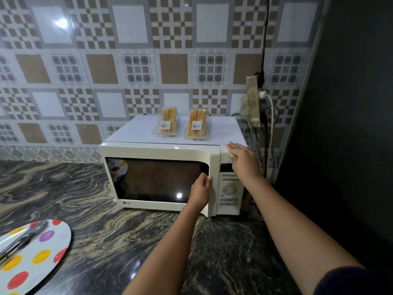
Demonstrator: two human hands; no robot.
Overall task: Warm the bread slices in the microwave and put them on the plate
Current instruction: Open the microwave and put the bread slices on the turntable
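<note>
Two bread packs [182, 123] sit atop the microwave [161, 177]. Left hand [201, 191] grips the door edge; right hand [242, 160] lies open, bracing — a hard pull could shake them off.

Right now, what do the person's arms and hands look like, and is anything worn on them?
Both forearms are bare. The left hand and the right hand wear no gloves, and no rings, watch or bracelets show. Only a dark navy sleeve shows, at the right upper arm near the lower right corner.
</note>
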